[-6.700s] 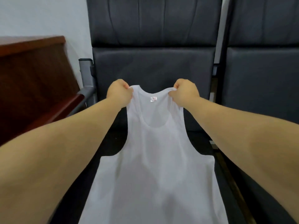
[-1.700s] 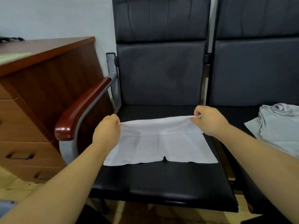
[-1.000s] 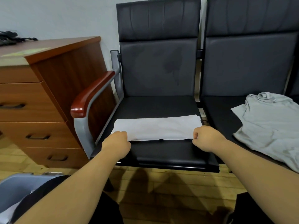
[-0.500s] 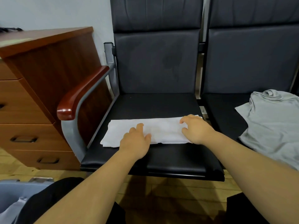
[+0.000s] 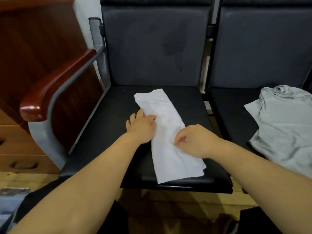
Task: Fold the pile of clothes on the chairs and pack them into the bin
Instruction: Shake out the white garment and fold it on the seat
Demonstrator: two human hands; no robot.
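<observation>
As it lies folded into a long narrow strip on the black padded chair seat, the white cloth garment runs diagonally, far end toward the backrest, near end at the seat's front edge (angled rightward). The left hand presses its left edge, fingers slightly spread; the right hand grips its right edge, fingers curled. A crumpled grey shirt lies on the neighbouring seat.

Single view only: head-worn wide-angle, pitched forward and down onto the chair seat, held close above it.
</observation>
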